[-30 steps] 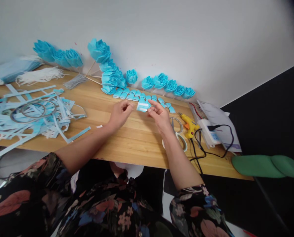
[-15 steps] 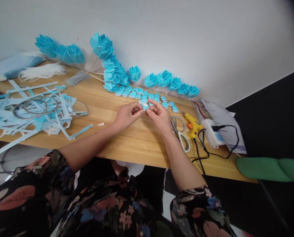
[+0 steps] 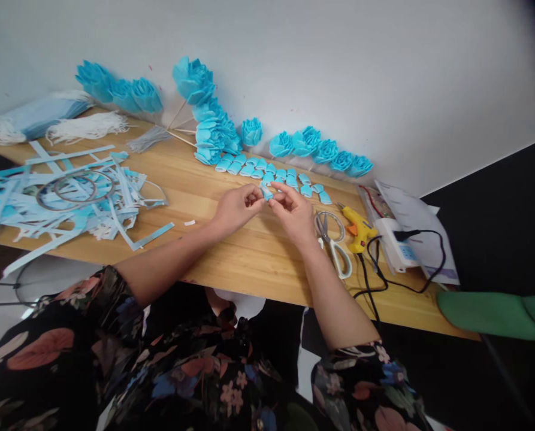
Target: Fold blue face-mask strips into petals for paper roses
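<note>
My left hand [image 3: 235, 208] and my right hand [image 3: 296, 212] meet above the middle of the wooden table [image 3: 231, 251]. Both pinch one small folded light-blue piece [image 3: 266, 192] between their fingertips. Just behind the hands lies a row of several similar folded blue pieces [image 3: 271, 173]. Finished blue flowers [image 3: 316, 149] lean along the white wall.
A heap of blue strips and wire rings [image 3: 65, 194] covers the table's left. Scissors [image 3: 334, 242], a yellow glue gun [image 3: 359, 226] and a white power strip with black cables [image 3: 397, 251] lie to the right. A green chair back [image 3: 496, 311] stands off the right edge.
The blue piece was a wider flat strip held mainly by the right hand; now it is folded small and pinched by both hands. The view has shifted slightly.
</note>
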A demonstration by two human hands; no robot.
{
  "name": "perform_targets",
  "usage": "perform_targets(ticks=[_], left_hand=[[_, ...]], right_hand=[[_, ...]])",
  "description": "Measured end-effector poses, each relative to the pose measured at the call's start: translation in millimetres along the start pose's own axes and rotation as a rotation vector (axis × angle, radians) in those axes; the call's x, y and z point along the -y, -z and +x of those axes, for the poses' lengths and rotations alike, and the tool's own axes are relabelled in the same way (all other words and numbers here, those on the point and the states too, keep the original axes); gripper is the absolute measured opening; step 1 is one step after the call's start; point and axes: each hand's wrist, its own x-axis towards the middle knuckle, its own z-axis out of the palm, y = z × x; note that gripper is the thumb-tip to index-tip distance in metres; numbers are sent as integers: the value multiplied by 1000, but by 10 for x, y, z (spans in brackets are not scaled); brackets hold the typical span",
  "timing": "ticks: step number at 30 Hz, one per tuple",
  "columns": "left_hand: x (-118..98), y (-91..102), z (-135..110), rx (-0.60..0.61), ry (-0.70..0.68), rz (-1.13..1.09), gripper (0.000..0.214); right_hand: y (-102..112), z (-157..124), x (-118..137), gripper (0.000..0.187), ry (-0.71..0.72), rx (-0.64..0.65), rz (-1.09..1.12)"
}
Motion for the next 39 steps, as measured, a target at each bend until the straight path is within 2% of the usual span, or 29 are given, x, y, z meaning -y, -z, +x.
perform_targets(ticks=[12,25,32,39], left_hand=[[6,1,13,21,17,-14,16],[-36,32,7,30,-1,1,11],[6,2,12,27,3,-48,18],[22,-2,26,26,-2,-55,12]], right_hand=[[4,1,-6,37,10,-2,10],[7,2,4,37,-6,-1,0],[14,6,-9,37,6,5,9],[11,-1,-1,37,-5,11,-4]])
